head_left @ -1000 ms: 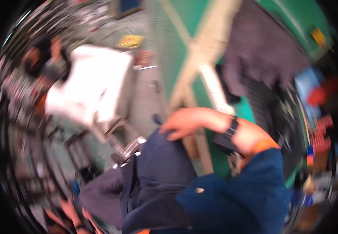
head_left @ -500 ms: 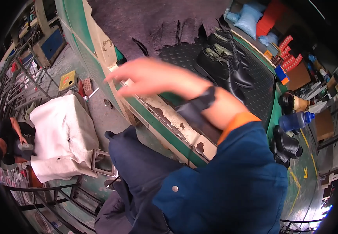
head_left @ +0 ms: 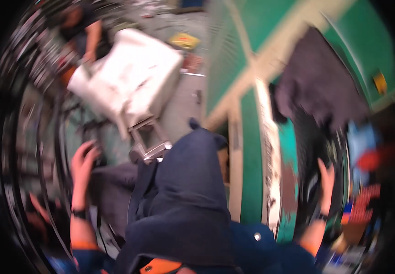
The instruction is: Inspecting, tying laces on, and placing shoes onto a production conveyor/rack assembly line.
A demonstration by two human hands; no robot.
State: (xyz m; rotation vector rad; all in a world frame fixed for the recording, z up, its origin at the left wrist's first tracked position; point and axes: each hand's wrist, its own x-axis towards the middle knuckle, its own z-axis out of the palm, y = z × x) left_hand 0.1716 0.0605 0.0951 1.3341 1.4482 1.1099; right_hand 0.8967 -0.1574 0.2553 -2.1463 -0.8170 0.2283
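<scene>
Holding both arms out wide, one on each side of the lap, and pretty much everything's blurry. Left hand is up by the grey cloth, fingers bent with a gap at the thumb. A dark blob sits right behind them, so I can't tell if they're gripping it. Right hand has thumb and fingers spread, looks like nothing's in them. It's over the black mat on the green bench; can't tell if it's touching. So the mat's on the right, with the brown hide lying just beyond it, and the cloth's on the left next to the dark trousers. Past the knees there's a metal frame, then a white cover draped over something boxy. Another person is on its far left, and a yellow box is near its far right corner.
</scene>
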